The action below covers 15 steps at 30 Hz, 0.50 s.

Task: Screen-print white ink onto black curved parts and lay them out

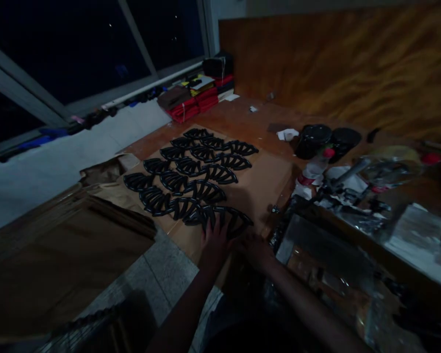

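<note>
Black, glossy, fan-shaped slatted plastic pieces point(209, 191) lie in rows on a sheet of cardboard point(268, 181). At the near end of the rows is one such slatted piece point(238, 221), closest to me. My left hand point(216, 240) is on its near left side, with fingers hooked over its slats. Beside the near right corner of this piece is my right hand point(255, 247). Its fingers are dark and blurred, so I cannot make out whether they touch the piece.
Stacked flat cardboard point(73, 260) stands at the left. Red folded bundles point(196, 105) lie at the back by the window. To the right are black round containers point(314, 137), a plastic bottle point(316, 166) and a cluttered tray point(290, 235). A wooden panel point(334, 68) closes off the back.
</note>
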{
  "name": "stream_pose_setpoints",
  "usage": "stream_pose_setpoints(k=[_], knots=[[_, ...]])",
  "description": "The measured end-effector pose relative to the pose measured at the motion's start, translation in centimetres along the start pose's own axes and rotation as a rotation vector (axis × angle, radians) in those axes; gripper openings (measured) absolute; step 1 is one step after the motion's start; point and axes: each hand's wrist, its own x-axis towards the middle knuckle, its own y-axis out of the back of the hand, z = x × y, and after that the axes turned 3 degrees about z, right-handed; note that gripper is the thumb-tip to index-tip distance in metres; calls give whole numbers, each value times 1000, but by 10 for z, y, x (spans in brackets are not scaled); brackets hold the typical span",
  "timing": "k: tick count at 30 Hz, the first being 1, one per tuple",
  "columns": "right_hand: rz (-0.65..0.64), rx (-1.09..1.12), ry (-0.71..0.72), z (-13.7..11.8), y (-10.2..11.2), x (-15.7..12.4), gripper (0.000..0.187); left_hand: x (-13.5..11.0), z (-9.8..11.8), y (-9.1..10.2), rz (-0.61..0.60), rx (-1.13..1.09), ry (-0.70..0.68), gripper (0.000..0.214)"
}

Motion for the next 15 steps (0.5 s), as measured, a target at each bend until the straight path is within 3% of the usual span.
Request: stream_pose_setpoints(k=[3,7,15], knots=[[-39,-5,-82,3,1,8,55,40,4,2,76,11,-105,50],[-35,80,-89,10,-11,12,57,109,30,0,83,5,-246,51],[173,197,1,29,-67,22,59,275,125,-40,-63,-130,-370,57]])
